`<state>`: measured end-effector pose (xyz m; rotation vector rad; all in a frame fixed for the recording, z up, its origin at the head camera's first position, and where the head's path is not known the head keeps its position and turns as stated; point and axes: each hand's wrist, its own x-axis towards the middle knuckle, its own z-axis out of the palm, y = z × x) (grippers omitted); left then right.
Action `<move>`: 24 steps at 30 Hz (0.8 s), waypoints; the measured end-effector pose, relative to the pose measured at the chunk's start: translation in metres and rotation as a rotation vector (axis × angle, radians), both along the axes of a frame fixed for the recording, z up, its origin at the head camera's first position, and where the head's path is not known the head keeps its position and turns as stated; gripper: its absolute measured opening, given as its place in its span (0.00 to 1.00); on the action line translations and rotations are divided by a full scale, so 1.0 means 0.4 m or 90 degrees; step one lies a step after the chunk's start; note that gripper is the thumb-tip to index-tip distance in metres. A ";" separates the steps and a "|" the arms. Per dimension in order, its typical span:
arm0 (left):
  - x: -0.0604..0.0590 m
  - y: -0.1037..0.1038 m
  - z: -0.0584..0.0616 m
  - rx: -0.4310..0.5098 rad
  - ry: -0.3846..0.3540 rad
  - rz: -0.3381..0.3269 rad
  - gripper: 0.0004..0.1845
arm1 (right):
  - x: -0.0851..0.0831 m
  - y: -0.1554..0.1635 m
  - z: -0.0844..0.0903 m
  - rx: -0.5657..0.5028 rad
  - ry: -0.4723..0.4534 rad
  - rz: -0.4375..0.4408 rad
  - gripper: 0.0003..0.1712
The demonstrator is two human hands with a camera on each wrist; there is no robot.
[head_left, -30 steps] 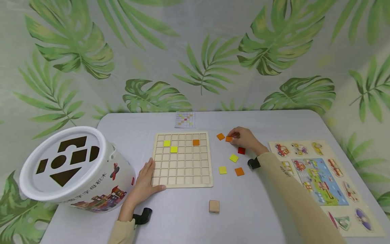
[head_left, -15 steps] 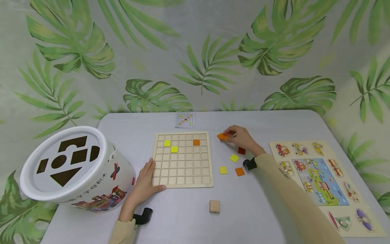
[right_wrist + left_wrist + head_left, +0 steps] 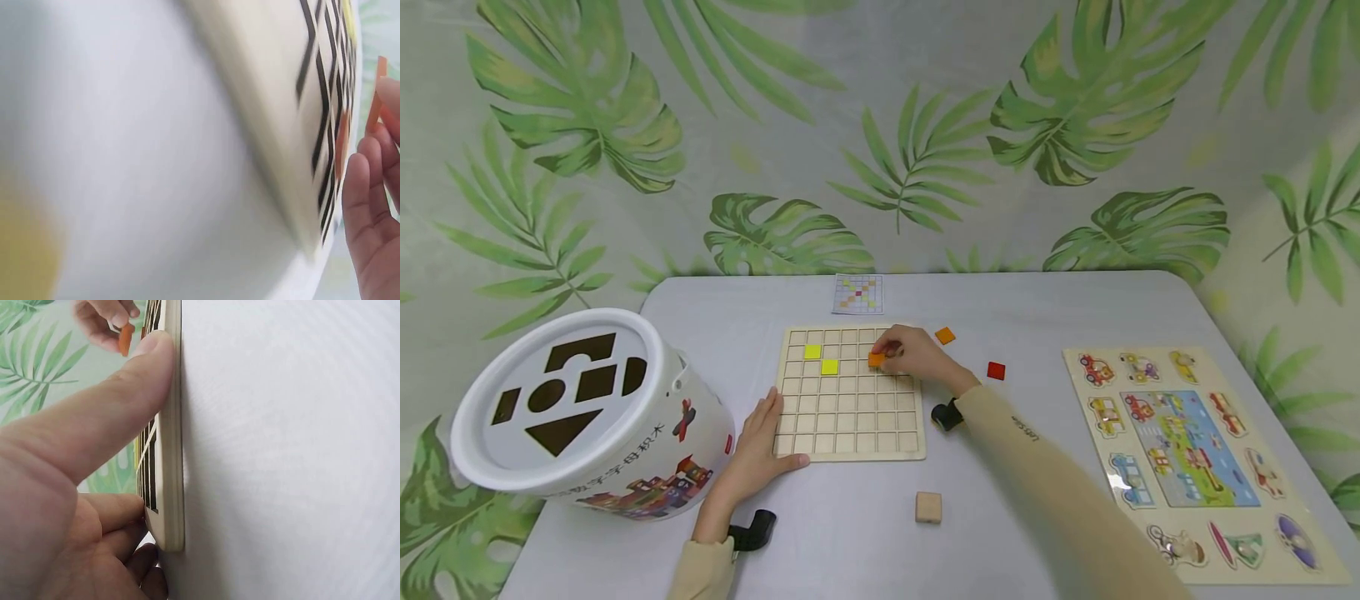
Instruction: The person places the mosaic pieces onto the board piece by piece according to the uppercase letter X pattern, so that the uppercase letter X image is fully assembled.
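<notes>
My right hand (image 3: 917, 354) pinches an orange tile (image 3: 377, 94) between thumb and fingertips, held over the upper right of the wooden grid board (image 3: 850, 425). Two yellow tiles (image 3: 830, 367) sit in the board's squares at upper left. Another orange tile (image 3: 341, 145) lies in the board, covered by the right hand in the head view. My left hand (image 3: 762, 442) rests at the board's lower left corner, its thumb on the near edge and its fingers along the left side. Right of the board lie an orange tile (image 3: 944, 335) and a red tile (image 3: 996, 370).
A pattern card (image 3: 857, 294) lies beyond the board. A wooden cube (image 3: 928, 507) is on the near side. The white bucket (image 3: 700, 425) with a shape-hole lid stands at left, and a picture puzzle (image 3: 1082, 367) lies at right. The right sleeve hides part of the table.
My right hand picked up an orange tile beside another orange one and carried it left over the board. The right forearm now covers the tiles nearer the front. The left hand stayed put.
</notes>
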<state>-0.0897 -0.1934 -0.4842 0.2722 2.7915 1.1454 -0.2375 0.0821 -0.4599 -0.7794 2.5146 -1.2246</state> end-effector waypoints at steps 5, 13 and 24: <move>-0.001 0.001 -0.002 -0.003 0.006 0.002 0.55 | 0.003 -0.048 -0.007 0.061 0.034 0.030 0.09; -0.001 0.001 0.000 -0.003 -0.003 0.005 0.55 | 0.011 -0.068 0.001 0.132 0.069 0.036 0.09; 0.000 0.000 0.000 -0.007 -0.005 0.003 0.55 | 0.013 0.078 0.048 0.012 0.070 -0.020 0.11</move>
